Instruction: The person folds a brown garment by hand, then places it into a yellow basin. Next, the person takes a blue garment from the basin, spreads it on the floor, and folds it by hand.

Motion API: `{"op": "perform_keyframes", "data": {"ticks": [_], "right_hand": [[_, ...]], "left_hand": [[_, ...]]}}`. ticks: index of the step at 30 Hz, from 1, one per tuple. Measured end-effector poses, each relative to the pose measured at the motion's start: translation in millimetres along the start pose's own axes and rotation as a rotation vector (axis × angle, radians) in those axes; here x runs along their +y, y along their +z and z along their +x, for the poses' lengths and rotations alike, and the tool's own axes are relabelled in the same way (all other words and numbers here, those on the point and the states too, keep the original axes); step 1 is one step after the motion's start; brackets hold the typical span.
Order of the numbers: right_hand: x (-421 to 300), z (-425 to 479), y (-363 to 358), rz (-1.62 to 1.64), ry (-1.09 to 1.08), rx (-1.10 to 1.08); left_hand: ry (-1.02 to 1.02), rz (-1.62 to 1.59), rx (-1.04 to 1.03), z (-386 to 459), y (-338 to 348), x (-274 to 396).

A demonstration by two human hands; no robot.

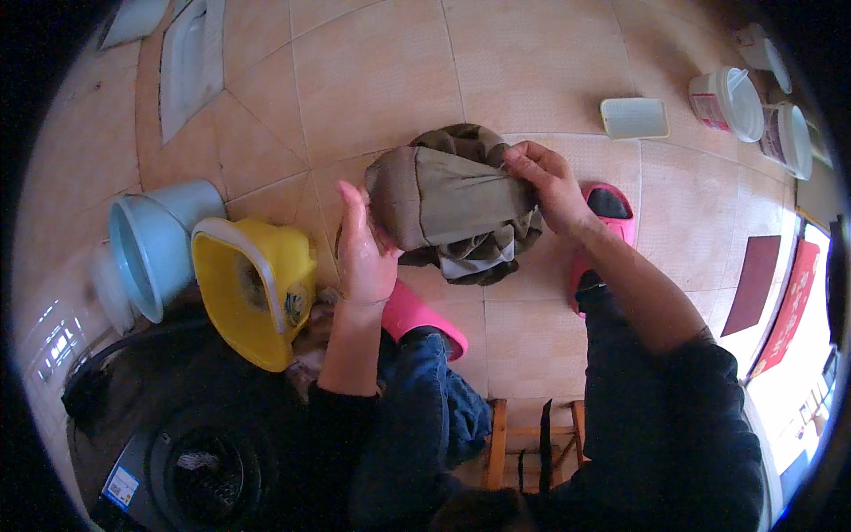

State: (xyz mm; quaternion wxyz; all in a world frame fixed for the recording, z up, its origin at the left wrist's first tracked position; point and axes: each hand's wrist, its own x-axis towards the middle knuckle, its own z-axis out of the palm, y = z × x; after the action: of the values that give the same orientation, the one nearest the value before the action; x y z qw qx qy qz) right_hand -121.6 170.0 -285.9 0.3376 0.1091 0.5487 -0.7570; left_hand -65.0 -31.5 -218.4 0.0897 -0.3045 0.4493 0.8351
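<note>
A bunched olive-brown garment point(465, 199) with a camouflage-like pattern in its folds is in front of me, above the tiled floor. A pale patch point(482, 256) shows in its lower folds. My right hand point(546, 183) pinches its upper right edge between thumb and fingers. My left hand point(367, 249) is against the garment's rounded left end, with the thumb raised and free of the cloth. The other left fingers are mostly hidden by the garment, so their grip cannot be made out.
A yellow bucket point(302, 256) and a light-blue bucket point(193, 206) lie tipped at left. Below them is a dark front-loading machine point(156, 459). White tubs point(728, 103) and a shallow tray point(635, 118) are at upper right. Pink slippers point(422, 312) and a wooden stool point(497, 442) are close by.
</note>
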Motion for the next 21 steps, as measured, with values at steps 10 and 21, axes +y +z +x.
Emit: {"op": "perform_keyframes", "data": {"ticks": [10,21], "right_hand": [[-16.7,-5.6,6.8,-0.236,0.044,-0.257],[-12.0,2.4,7.7,-0.335,-0.132,-0.442]], "left_hand": [[-0.121,-0.190,-0.377,-9.5,-26.1,5.8],[-0.032,0.166,-0.082,-28.7,-13.0,13.5]]}}
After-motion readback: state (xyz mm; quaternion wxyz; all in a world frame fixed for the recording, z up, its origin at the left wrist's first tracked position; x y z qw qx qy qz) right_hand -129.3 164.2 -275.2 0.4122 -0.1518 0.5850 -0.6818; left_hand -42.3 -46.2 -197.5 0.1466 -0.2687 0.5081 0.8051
